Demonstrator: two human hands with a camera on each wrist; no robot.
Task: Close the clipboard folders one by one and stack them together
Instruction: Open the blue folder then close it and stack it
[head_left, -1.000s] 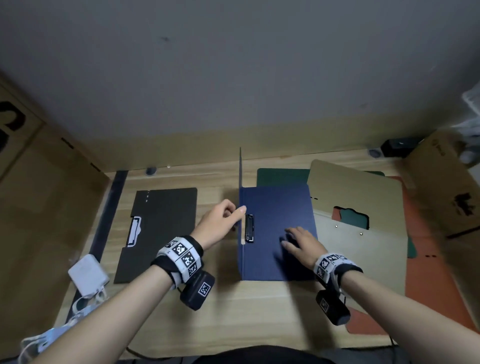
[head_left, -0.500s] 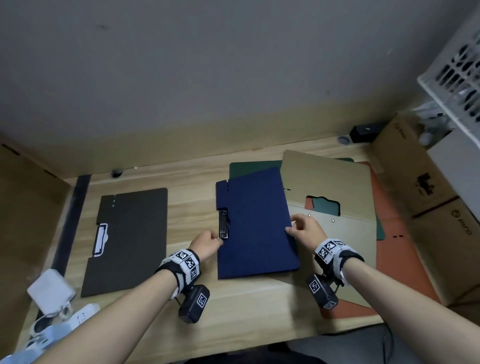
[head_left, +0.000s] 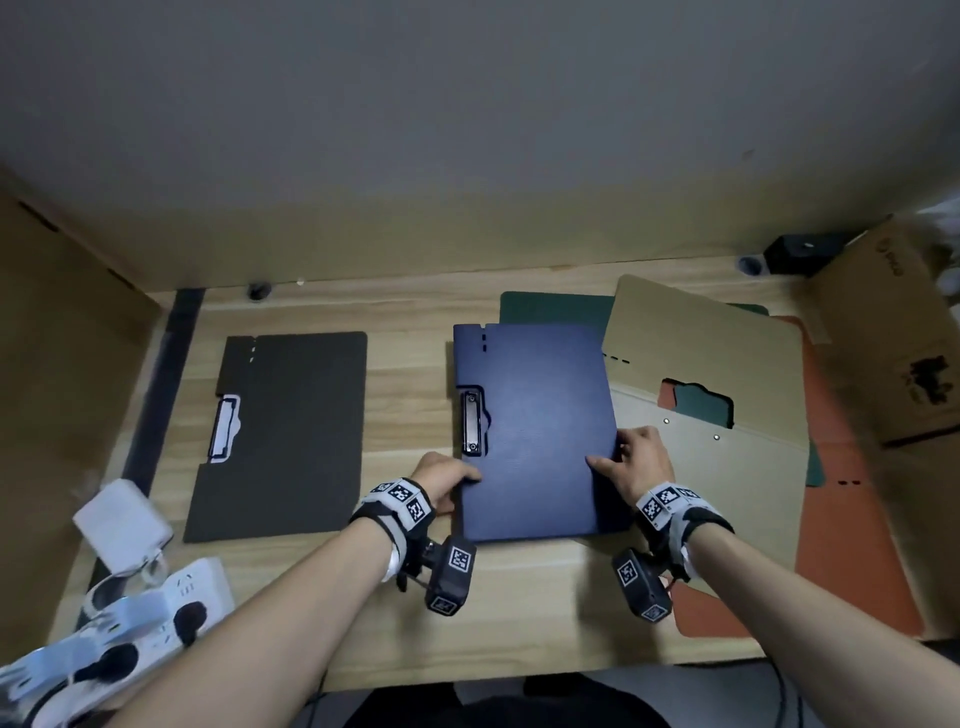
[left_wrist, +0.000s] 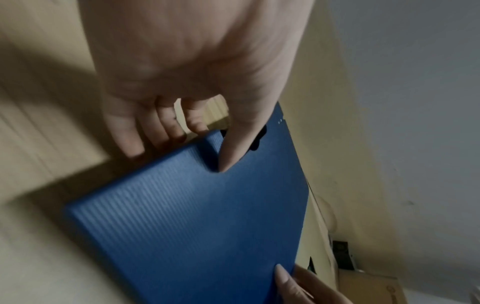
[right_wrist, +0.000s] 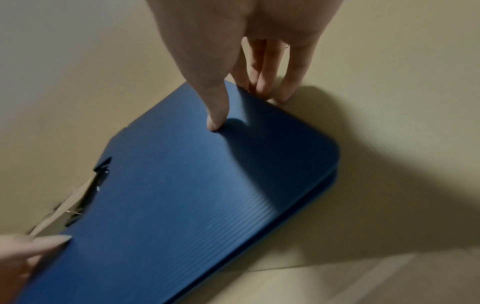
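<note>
Both hands pinch the closed blue folder (head_left: 535, 431), left hand (head_left: 441, 480) at its 9 o'clock edge, right hand (head_left: 636, 460) at 3, unstacked; the black folder (head_left: 291, 436) lies closed at 9, the tan folder (head_left: 727, 384) open at 3.

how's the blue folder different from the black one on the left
The blue folder is gripped at its sides by the left hand and right hand; the black folder lies untouched. Blue's clip is black, black's is white. Blue overlaps the tan folder; black lies alone. Both are closed.
</note>
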